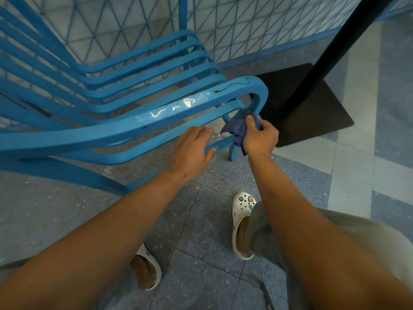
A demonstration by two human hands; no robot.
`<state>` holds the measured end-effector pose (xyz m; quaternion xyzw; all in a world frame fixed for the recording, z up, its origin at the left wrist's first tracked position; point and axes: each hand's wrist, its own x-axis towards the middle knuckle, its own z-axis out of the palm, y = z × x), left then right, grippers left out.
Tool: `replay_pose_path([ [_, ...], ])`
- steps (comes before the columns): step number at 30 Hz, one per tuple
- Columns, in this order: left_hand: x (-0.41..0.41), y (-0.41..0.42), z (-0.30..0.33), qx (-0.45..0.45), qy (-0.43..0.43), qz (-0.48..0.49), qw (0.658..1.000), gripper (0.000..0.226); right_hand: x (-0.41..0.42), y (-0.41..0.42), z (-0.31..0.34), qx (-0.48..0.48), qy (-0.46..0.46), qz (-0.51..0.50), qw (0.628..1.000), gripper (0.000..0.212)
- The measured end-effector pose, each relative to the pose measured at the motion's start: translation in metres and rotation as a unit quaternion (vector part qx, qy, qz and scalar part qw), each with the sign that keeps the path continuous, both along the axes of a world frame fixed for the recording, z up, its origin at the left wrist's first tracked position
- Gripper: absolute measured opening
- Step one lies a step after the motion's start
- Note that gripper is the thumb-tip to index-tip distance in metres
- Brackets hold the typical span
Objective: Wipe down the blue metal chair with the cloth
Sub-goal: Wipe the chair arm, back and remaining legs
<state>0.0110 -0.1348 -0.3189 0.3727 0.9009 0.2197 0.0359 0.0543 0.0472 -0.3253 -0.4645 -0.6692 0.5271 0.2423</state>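
The blue metal chair (125,128) fills the left and centre, its slatted seat and near armrest facing me. White scribbles and a brown streak mark the armrest top. My right hand (260,136) grips a crumpled blue cloth (238,127) and holds it against the chair's front leg, just under the curved end of the armrest. My left hand (192,151) hovers with straight fingers beside the lower side rail, thumb near the rail; contact is unclear.
A black post (330,48) on a flat black square base (312,104) stands right behind the chair's front corner. A blue wire-mesh fence (234,25) runs along the back. My feet in white clogs (242,222) stand on the tiled floor.
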Motion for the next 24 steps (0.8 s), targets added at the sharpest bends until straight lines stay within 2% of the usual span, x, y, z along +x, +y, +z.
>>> replay_pose_path([
  [3, 0.017, 0.004, 0.021, 0.046, 0.01, -0.019, 0.999, 0.049, 0.0, 0.006, 0.022, 0.04, 0.034, 0.01, 0.999, 0.027],
  [6, 0.033, 0.008, 0.051, 0.091, 0.036, -0.055, 0.994, 0.042, 0.003, 0.014, 0.033, 0.047, 0.014, 0.043, 0.998, 0.026],
  [11, 0.036, 0.008, 0.11, 0.13, 0.153, -0.067, 0.977, 0.036, 0.011, 0.033, 0.048, 0.065, -0.045, 0.123, 0.989, 0.027],
  [13, 0.025, 0.005, 0.127, 0.112, 0.178, -0.045, 0.977, 0.039, 0.014, 0.035, 0.049, 0.07, -0.04, 0.134, 0.988, 0.028],
  [18, -0.008, 0.0, 0.147, 0.048, 0.132, 0.049, 0.989, 0.052, 0.01, 0.019, 0.026, -0.004, -0.064, 0.093, 0.994, 0.039],
  [21, -0.014, -0.004, 0.154, 0.031, 0.09, 0.062, 0.994, 0.052, 0.008, 0.017, 0.016, -0.029, -0.087, 0.09, 0.992, 0.045],
  [24, -0.01, -0.005, 0.156, 0.019, 0.084, 0.056, 0.995, 0.049, 0.006, 0.015, 0.013, -0.07, -0.09, 0.081, 0.99, 0.045],
])
